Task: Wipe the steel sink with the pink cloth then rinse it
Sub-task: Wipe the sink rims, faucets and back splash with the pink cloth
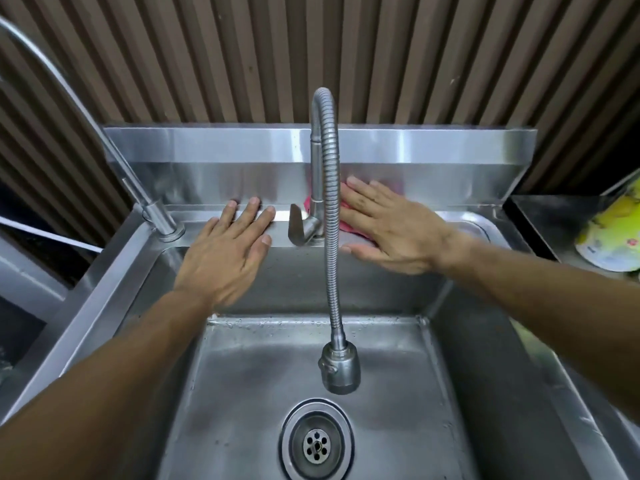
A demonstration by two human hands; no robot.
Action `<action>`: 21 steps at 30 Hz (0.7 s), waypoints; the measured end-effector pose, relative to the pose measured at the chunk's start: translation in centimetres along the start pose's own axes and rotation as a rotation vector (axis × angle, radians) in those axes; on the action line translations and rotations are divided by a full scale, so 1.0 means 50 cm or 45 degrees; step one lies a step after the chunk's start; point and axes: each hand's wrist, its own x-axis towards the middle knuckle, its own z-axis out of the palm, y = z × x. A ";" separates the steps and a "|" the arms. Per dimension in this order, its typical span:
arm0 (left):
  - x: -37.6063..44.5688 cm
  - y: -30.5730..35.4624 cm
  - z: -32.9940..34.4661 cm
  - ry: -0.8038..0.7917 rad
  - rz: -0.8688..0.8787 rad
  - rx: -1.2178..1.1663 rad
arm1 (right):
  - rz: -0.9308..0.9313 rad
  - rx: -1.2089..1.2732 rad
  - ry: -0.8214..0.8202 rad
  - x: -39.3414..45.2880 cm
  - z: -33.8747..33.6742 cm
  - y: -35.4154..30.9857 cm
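The steel sink point(398, 393) fills the lower view, with a round drain point(317, 441) at the bottom of its basin. My right hand point(391, 226) lies flat with straight fingers on the pink cloth point(351, 226), pressing it against the sink's back ledge just right of the faucet. Only small pink edges show beside the hand. My left hand point(230, 251) rests flat on the back ledge left of the faucet lever point(298, 227), fingers spread and holding nothing.
A flexible steel faucet point(330, 237) arches from the back ledge down to its spray head point(340, 368) over the basin. A second tap point(157, 216) stands at the back left corner. A yellow-green patterned container point(613, 233) sits on the right counter.
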 end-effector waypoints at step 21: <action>0.059 0.014 -0.036 -0.077 0.557 0.322 | 0.882 0.272 0.164 -0.038 0.040 -0.115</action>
